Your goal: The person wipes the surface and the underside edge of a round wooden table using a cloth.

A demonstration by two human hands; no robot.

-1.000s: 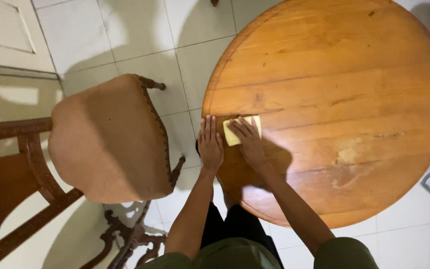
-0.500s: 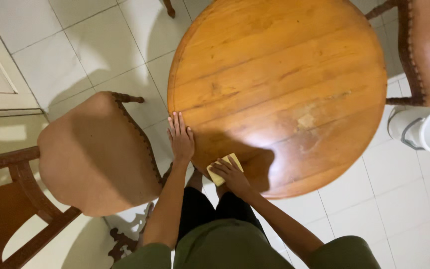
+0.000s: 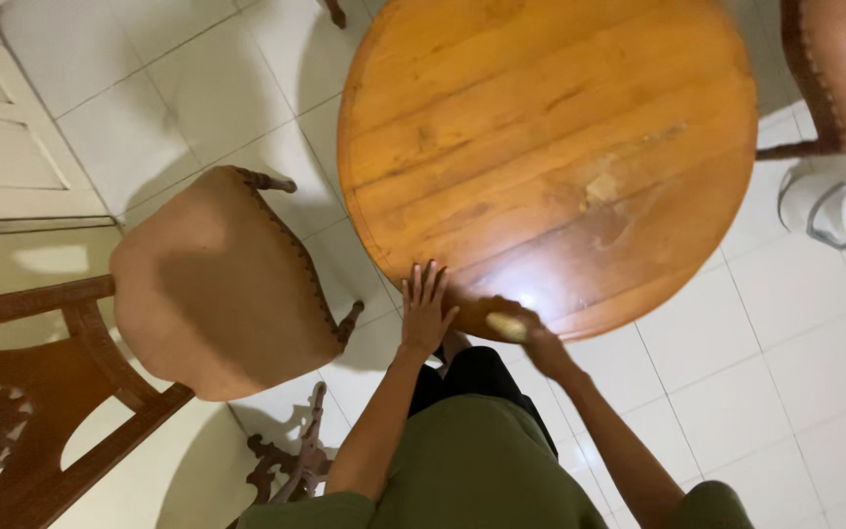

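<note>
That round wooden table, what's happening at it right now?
A person stands at the near edge of the round wooden table. The left hand lies flat on the tabletop at its rim, fingers spread. The right hand presses a small yellow cloth against the table edge. A padded chair stands to the left, another chair at the far right.

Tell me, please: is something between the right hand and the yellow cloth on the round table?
No. The right hand lies directly on the yellow cloth at the near edge of the round table. The left hand rests flat beside it, apart from the cloth.
</note>
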